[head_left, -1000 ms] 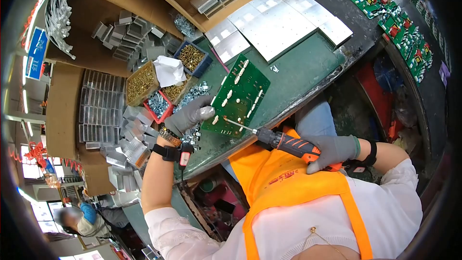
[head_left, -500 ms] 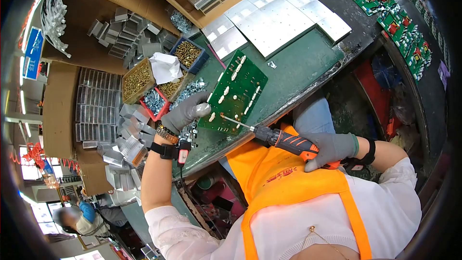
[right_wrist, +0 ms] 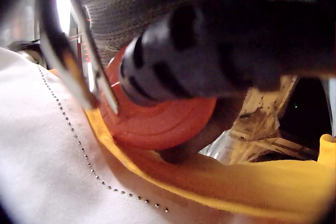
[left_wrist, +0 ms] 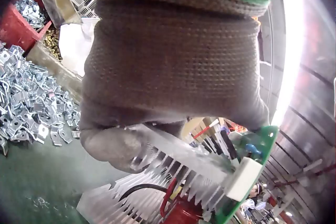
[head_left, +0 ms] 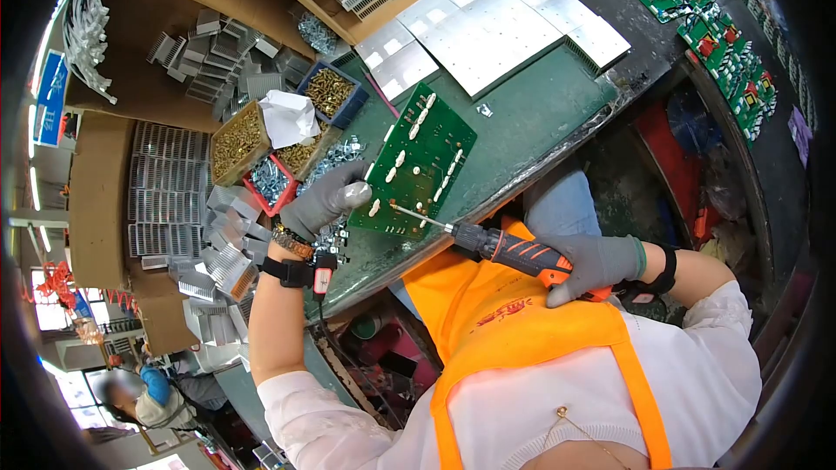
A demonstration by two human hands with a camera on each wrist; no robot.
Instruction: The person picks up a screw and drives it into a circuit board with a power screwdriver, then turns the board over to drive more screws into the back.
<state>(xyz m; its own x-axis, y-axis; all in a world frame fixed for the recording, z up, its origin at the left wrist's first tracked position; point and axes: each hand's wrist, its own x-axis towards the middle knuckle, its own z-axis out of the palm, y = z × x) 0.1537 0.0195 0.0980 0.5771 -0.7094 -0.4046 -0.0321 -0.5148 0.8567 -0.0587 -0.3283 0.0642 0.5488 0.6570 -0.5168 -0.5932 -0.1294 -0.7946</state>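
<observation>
My gloved left hand (head_left: 324,201) grips the left edge of a green circuit board (head_left: 427,150), held tilted with its white-blobbed side up. In the left wrist view the left hand (left_wrist: 173,71) has finned metal (left_wrist: 184,166) and a white part on the board's edge beneath it. My gloved right hand (head_left: 596,266) grips an orange and black power screwdriver (head_left: 522,254), its thin bit pointing at the lower part of the board. Whether the tip touches is hard to tell. In the right wrist view the driver's dark body (right_wrist: 199,50) hides most fingers.
Bins of brass screws (head_left: 235,146), a red bin (head_left: 271,183) and loose metal clips (head_left: 335,161) lie left of the board. Behind it are flat metal plates (head_left: 488,26). Heat sinks (head_left: 165,187) fill boxes at the left. Populated boards (head_left: 731,52) lie far right. Someone sits at lower left.
The board, both hands and the driver have shifted slightly left in the view, along with the bench. Both grips and the driver's place at the board look much the same.
</observation>
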